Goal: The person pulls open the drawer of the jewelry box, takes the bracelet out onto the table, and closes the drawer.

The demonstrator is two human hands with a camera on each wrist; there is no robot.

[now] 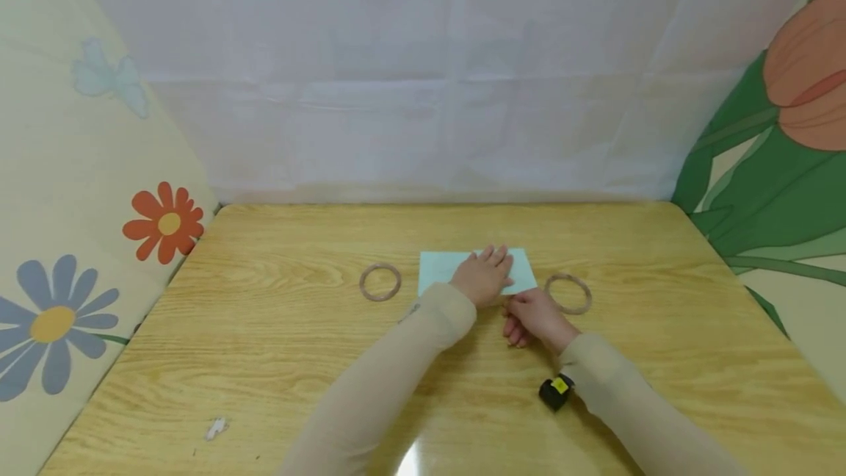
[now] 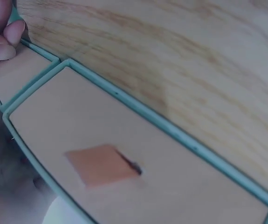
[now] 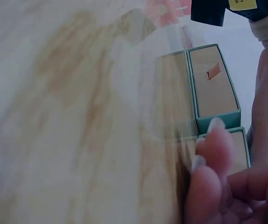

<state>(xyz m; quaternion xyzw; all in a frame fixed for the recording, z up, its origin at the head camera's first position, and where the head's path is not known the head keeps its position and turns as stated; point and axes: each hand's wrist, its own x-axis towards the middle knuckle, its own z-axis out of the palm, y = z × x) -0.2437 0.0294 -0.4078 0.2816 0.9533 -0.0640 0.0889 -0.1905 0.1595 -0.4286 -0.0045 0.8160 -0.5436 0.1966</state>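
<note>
A pale teal box lies on the table. Its front has teal-edged beige panels, like drawer fronts: a long panel with an orange pull tab, and beside it a shorter panel. My left hand rests on the box's top with fingers spread out. At the box's right front corner is my right hand, its fingers curled. Its thumb and fingertips pinch at the middle of the shorter panel; what lies between them is hidden.
One thin brownish ring lies left of the box and another ring to its right, close to my right hand. A small white scrap is at the table's near left. A black wrist camera hangs from my right wrist.
</note>
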